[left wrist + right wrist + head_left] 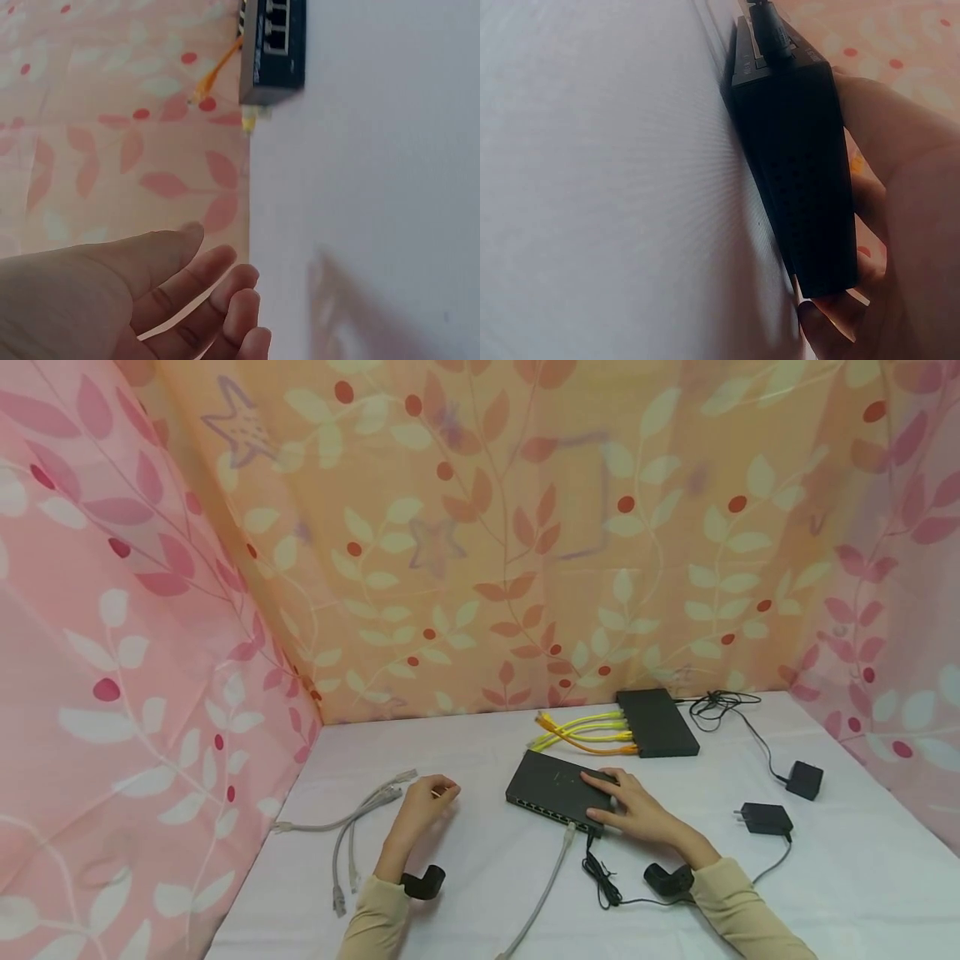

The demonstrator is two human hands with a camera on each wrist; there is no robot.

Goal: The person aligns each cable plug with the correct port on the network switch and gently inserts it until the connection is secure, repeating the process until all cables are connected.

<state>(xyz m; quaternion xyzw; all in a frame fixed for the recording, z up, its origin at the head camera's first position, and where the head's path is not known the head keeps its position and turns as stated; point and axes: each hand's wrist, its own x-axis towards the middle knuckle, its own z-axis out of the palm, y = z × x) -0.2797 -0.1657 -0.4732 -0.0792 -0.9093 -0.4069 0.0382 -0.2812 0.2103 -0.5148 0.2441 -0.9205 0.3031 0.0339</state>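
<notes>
A black network switch (pixel 558 785) lies flat on the white table, its row of ports facing the near side. My right hand (pixel 637 810) holds its right end, thumb and fingertips on the top; in the right wrist view some fingers (pixel 821 330) bend down round the far edge. A grey network cable (pixel 551 877) is plugged into the front, beside the thin black power cord (pixel 600 877). To the left of the switch, my left hand (pixel 429 802) hovers with loosely curled fingers and nothing in them. Several loose grey cables (pixel 360 810) lie left of it.
Behind, a second black switch (pixel 660 722) has yellow and orange cables (pixel 585 732) in its left side. Two black power adapters (pixel 804 780) with cords lie at the right. Patterned curtains (pixel 487 543) close off the back and both sides.
</notes>
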